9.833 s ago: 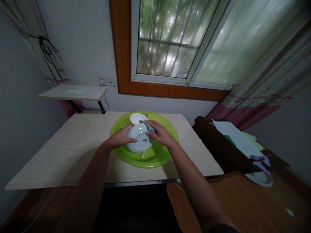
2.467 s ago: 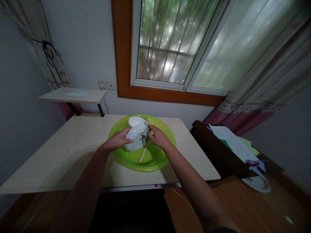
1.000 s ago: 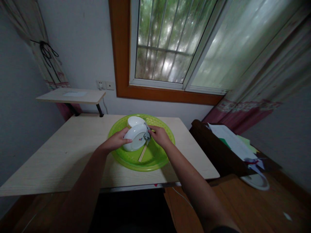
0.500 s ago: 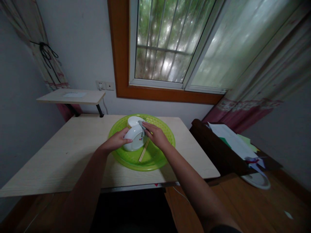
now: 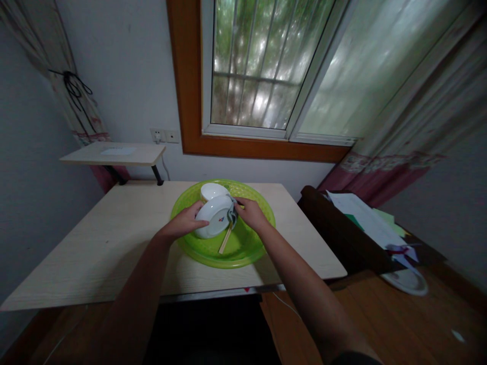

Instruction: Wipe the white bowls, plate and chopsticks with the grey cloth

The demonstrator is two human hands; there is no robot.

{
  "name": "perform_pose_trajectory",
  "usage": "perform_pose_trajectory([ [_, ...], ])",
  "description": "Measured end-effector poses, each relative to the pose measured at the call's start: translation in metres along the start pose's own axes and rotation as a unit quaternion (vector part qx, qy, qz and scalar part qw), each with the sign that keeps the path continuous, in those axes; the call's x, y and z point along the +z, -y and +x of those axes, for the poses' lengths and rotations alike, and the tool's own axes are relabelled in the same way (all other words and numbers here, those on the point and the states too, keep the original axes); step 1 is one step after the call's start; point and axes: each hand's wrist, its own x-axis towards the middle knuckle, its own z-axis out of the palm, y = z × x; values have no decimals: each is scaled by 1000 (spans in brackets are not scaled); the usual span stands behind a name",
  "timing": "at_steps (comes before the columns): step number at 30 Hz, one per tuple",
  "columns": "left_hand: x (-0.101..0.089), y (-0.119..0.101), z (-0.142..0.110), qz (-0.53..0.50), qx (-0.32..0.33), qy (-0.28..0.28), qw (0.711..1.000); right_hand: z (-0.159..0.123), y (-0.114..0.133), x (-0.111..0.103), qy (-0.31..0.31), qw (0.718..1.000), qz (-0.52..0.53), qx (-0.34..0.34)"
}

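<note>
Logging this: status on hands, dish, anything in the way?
Left hand gripping tilted white dish. Right hand holding gray cloth at dish's edge. Bowl close behind, chopsticks close by.

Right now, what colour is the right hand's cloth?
Greyish; the cloth shows best in the head view.

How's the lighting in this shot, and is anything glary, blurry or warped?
Head view: dim room, brightest at the window; head view: soft shadow on the table beside the left arm; head view: the cloth and dish too small for fine detail; head view: right curtain looks stretched toward the edge.
</note>
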Motion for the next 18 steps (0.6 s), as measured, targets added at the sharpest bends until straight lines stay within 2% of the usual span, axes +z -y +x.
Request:
perform_pose_trajectory([
  [8,1,-9,-1,93,-14,-22,995,1,-1,2,-18,1000,11,-21],
  [18,5,-14,-1,84,38,-81,992,-5,14,0,9,991,54,-125],
])
